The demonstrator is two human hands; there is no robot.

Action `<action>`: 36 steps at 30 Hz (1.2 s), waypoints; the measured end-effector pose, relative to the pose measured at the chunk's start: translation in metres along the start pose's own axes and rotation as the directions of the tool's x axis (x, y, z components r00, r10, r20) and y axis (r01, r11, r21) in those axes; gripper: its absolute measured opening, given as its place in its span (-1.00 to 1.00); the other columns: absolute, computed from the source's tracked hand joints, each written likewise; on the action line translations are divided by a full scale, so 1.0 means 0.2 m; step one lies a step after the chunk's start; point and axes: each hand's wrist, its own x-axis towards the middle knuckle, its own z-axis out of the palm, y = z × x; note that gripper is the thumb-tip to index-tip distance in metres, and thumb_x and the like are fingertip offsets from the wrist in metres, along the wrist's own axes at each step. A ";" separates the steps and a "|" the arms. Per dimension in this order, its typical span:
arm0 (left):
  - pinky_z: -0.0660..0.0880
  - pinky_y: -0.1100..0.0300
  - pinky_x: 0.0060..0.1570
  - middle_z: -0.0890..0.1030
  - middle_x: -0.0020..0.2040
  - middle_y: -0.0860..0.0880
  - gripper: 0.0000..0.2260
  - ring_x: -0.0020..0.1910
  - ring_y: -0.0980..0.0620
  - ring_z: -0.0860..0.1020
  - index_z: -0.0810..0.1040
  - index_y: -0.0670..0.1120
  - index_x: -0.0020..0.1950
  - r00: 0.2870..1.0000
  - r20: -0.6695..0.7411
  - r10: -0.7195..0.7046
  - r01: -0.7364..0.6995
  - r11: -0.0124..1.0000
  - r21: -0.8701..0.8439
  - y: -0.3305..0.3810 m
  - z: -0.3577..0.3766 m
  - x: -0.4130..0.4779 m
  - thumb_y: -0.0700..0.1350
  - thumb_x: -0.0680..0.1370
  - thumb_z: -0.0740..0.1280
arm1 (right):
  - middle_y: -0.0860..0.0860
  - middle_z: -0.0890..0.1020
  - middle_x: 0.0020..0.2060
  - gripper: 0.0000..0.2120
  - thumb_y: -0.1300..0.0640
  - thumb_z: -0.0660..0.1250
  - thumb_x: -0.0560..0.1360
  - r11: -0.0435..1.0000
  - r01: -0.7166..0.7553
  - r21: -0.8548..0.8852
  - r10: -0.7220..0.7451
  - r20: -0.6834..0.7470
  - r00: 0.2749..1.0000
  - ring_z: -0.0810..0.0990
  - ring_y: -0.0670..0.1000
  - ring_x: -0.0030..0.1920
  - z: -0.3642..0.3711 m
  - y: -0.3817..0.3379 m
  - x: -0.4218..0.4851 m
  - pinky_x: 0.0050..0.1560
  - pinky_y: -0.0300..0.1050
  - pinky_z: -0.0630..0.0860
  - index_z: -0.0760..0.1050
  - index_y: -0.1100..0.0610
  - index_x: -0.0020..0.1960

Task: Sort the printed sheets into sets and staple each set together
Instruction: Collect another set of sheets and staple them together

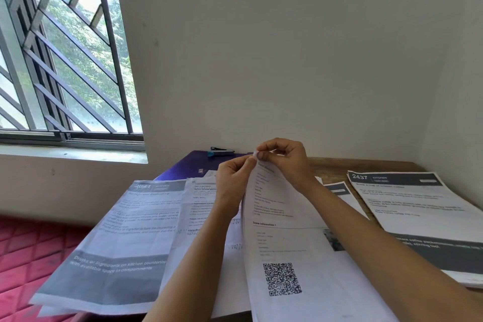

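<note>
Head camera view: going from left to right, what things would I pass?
Window → sheet numbered 2641 → left hand → right hand → sheet numbered 2437. Both hands pinch the top corner of the QR-code sheet.

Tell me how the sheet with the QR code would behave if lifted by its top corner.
Probably floppy: the sheet curves below the left hand and right hand pinching its corner. Likely very light: a pinch alone raises it. It may slide over the papers beneath.
</note>
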 end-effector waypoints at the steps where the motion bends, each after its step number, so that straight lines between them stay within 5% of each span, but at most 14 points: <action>1: 0.59 -0.09 -0.12 0.69 -0.23 -0.13 -0.80 -0.19 -0.23 0.66 0.69 0.00 -0.21 1.000 0.000 -0.002 0.002 1.000 -0.004 0.00 0.00 0.00 -0.09 0.58 0.34 | -0.04 0.71 -0.19 -0.94 0.21 0.48 0.41 1.000 -0.001 0.006 0.001 -0.003 1.000 0.65 -0.06 -0.12 0.00 0.00 0.00 -0.08 -0.29 0.50 0.68 0.09 -0.14; 12: 0.59 0.04 -0.15 0.69 -0.19 -0.15 -0.82 -0.20 -0.15 0.66 0.69 -0.11 -0.13 0.998 0.010 -0.058 0.059 0.997 -0.058 -0.01 0.00 0.01 -0.10 0.58 0.33 | -0.03 0.70 -0.15 -0.96 0.13 0.50 0.40 0.994 -0.105 -0.007 0.105 -0.022 0.994 0.65 0.10 -0.16 0.01 0.01 0.00 -0.10 0.05 0.57 0.69 0.00 -0.17; 23: 0.59 0.15 -0.21 0.69 -0.19 -0.15 -0.80 -0.22 -0.11 0.66 0.68 -0.08 -0.17 0.996 0.016 -0.082 0.083 0.995 -0.051 -0.02 0.00 0.02 -0.09 0.59 0.31 | -0.01 0.70 -0.15 -0.93 0.20 0.46 0.42 0.997 -0.077 0.027 0.076 0.034 0.997 0.65 0.03 -0.11 0.01 0.01 0.00 -0.07 -0.06 0.56 0.69 0.06 -0.14; 32: 0.59 0.01 -0.15 0.68 -0.20 -0.17 -0.79 -0.23 -0.15 0.65 0.67 -0.08 -0.19 0.999 0.007 -0.046 0.046 0.998 -0.038 -0.02 0.00 0.01 -0.11 0.59 0.31 | 0.03 0.70 -0.15 -0.94 0.19 0.42 0.47 0.988 -0.123 0.094 0.114 0.098 0.989 0.67 0.06 -0.14 0.01 0.00 -0.01 -0.10 -0.09 0.60 0.67 0.10 -0.11; 36: 0.57 -0.16 -0.09 0.66 -0.17 -0.26 -0.79 -0.15 -0.33 0.62 0.68 -0.16 -0.13 0.999 0.015 -0.040 0.041 0.998 -0.039 -0.03 0.00 0.02 -0.11 0.59 0.31 | 0.06 0.68 -0.17 -0.87 0.12 0.41 0.44 0.968 -0.183 0.174 0.164 0.118 0.979 0.65 0.05 -0.18 0.02 -0.02 -0.01 -0.11 -0.13 0.57 0.65 0.17 -0.10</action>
